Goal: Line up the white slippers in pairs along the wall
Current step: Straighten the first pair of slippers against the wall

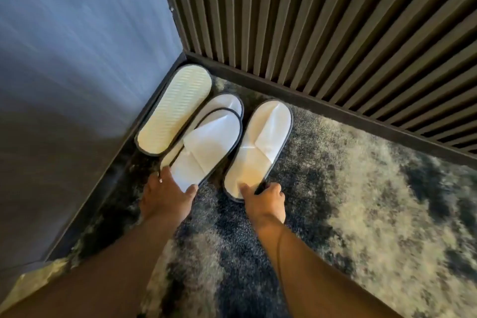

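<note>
Several white slippers with dark trim lie in the corner of the room. One slipper rests sole-up against the blue-grey wall. Beside it, a middle slipper lies on top of another slipper, of which only the toe shows. My left hand grips the heel of the middle slipper. To the right, a separate slipper lies flat on the carpet, toe toward the slatted wall. My right hand pinches its heel edge, thumb on the insole.
The floor is a mottled dark-blue and cream carpet, open to the right of the slippers. A dark baseboard runs under the slatted wall, and another runs along the blue-grey wall on the left.
</note>
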